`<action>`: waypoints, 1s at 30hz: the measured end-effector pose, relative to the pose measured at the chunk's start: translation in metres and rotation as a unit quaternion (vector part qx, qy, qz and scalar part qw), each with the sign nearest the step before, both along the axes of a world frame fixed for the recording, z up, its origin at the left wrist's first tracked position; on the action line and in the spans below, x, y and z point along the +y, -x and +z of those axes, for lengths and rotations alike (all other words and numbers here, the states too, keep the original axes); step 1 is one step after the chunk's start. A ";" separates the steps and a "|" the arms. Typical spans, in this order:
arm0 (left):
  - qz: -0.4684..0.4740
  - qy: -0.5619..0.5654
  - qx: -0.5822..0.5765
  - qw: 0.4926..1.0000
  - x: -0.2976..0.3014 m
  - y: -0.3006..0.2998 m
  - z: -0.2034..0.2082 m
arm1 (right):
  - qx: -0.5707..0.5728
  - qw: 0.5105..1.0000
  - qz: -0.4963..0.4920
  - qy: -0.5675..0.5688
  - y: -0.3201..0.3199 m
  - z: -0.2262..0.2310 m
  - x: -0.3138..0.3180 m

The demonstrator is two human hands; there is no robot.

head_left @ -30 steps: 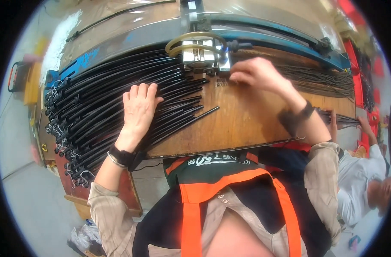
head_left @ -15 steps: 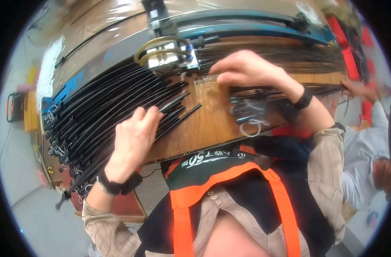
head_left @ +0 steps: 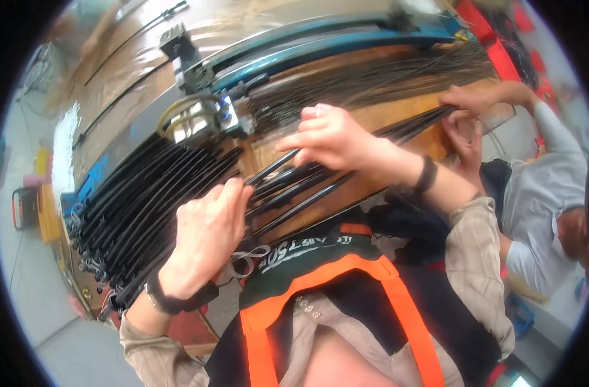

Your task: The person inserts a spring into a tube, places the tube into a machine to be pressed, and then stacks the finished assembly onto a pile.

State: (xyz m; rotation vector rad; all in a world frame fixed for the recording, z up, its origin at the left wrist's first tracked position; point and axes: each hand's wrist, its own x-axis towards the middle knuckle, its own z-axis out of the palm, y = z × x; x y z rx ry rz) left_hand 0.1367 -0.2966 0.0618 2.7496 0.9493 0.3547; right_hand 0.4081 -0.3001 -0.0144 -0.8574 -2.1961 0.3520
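My left hand [head_left: 210, 219] is closed around the near end of a black rod [head_left: 273, 166]. The rod slants up to my right hand [head_left: 333, 138], whose thumb and fingers close on its other end, the index finger partly extended. Beneath my hands, more loose black rods [head_left: 301, 205] lie across the table edge. Left of my left hand, a thick row of black rods [head_left: 139, 200] lies side by side, their far-left ends carrying small pale loops. A white cord loop [head_left: 250, 255] hangs by my left wrist, next to my apron.
A metal clamp device [head_left: 198, 122] with a yellowish hose stands beyond my hands. Behind it runs a blue rail [head_left: 333, 55]. At the right, a co-worker's hands [head_left: 465, 106] hold the far ends of a thin dark bundle [head_left: 410, 126]. Red bins [head_left: 501, 61] stand at the far right.
My right hand has come down toward my left and onto the rod. The loose rods and white loop have shifted left under my hands. The co-worker's hands have moved in; the view has turned.
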 end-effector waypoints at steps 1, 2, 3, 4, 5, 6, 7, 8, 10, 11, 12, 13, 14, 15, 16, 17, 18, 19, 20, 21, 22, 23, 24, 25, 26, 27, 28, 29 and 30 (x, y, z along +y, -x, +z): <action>-0.013 -0.005 -0.009 1.000 0.001 -0.001 0.003 | -0.026 0.997 -0.042 -0.063 0.004 0.001 -0.002; -0.003 -0.012 0.020 1.000 0.002 0.003 0.007 | -0.054 0.987 -0.085 -0.126 0.007 0.002 -0.003; 0.005 -0.019 0.047 0.999 0.005 0.001 0.012 | -0.067 0.984 -0.100 -0.132 0.009 0.004 -0.003; -0.012 -0.025 0.035 0.999 0.012 -0.006 0.017 | -0.071 0.980 -0.105 -0.157 0.011 0.006 -0.001; -0.022 -0.019 0.063 0.998 0.018 -0.011 0.027 | -0.073 0.975 -0.110 -0.181 0.010 0.009 0.000; -0.028 -0.013 0.094 0.995 0.025 -0.013 0.032 | -0.082 0.971 -0.122 -0.186 0.010 0.009 0.002; -0.033 -0.008 0.125 0.992 0.030 -0.017 0.036 | -0.066 0.973 -0.119 -0.187 0.009 0.009 0.004; -0.038 -0.015 0.121 0.992 0.034 -0.020 0.040 | -0.047 0.975 -0.109 -0.189 0.009 0.011 0.008; -0.071 -0.052 0.079 0.993 0.043 -0.029 0.047 | -0.035 0.974 -0.104 -0.197 -0.005 0.013 0.016; -0.087 -0.071 0.058 0.992 0.048 -0.035 0.051 | -0.012 0.969 -0.161 -0.187 -0.020 0.015 0.023; -0.093 -0.078 0.052 0.991 0.055 -0.036 0.060 | 0.012 0.960 -0.216 -0.178 -0.035 0.017 0.030; -0.079 -0.104 0.061 0.990 0.064 -0.035 0.071 | 0.036 0.947 -0.271 -0.167 -0.048 0.021 0.034; -0.065 -0.130 0.069 0.987 0.074 -0.034 0.081 | 0.030 0.945 -0.275 -0.172 -0.056 0.024 0.034; -0.050 -0.155 0.079 0.984 0.082 -0.034 0.086 | 0.005 0.943 -0.318 -0.099 -0.060 0.028 0.034; -0.053 -0.159 0.074 0.983 0.089 -0.037 0.085 | -0.018 0.933 -0.358 -0.026 -0.062 0.031 0.034; -0.072 -0.152 0.086 0.982 0.096 -0.042 0.080 | -0.041 0.917 -0.395 0.047 -0.067 0.034 0.035; -0.093 -0.145 0.099 0.980 0.100 -0.046 0.076 | -0.042 0.914 -0.402 0.044 -0.074 0.037 0.035; -0.114 -0.138 0.111 0.978 0.103 -0.049 0.073 | -0.062 0.912 -0.403 0.039 -0.087 0.039 0.036; -0.116 -0.144 0.109 0.977 0.107 -0.051 0.068 | -0.080 0.912 -0.401 0.032 -0.099 0.041 0.043; -0.113 -0.160 0.092 0.976 0.109 -0.050 0.061 | -0.098 0.912 -0.399 0.025 -0.106 0.042 0.047; -0.110 -0.175 0.075 0.975 0.111 -0.048 0.055 | -0.097 0.910 -0.402 0.020 -0.104 0.039 0.048; -0.106 -0.186 0.058 0.975 0.111 -0.050 0.053 | -0.078 0.925 -0.370 -0.016 -0.092 0.041 0.043; -0.108 -0.186 0.056 0.975 0.112 -0.054 0.051 | -0.058 0.938 -0.337 -0.052 -0.078 0.042 0.039; -0.121 -0.165 0.050 0.978 0.113 -0.058 0.049 | -0.037 0.948 -0.303 -0.087 -0.073 0.042 0.036; -0.133 -0.142 0.044 0.980 0.112 -0.062 0.047 | -0.039 0.948 -0.305 -0.087 -0.080 0.043 0.038; -0.145 -0.119 0.039 0.981 0.113 -0.064 0.045 | -0.045 0.939 -0.338 -0.050 -0.095 0.045 0.041; -0.148 -0.119 0.041 0.981 0.117 -0.061 0.045 | -0.049 0.927 -0.372 -0.014 -0.108 0.047 0.042; -0.125 -0.133 0.025 0.983 0.127 -0.052 0.043 | -0.053 0.913 -0.405 0.024 -0.113 0.047 0.042; -0.100 -0.147 0.008 0.984 0.135 -0.045 0.043 | -0.053 0.913 -0.404 0.026 -0.104 0.046 0.041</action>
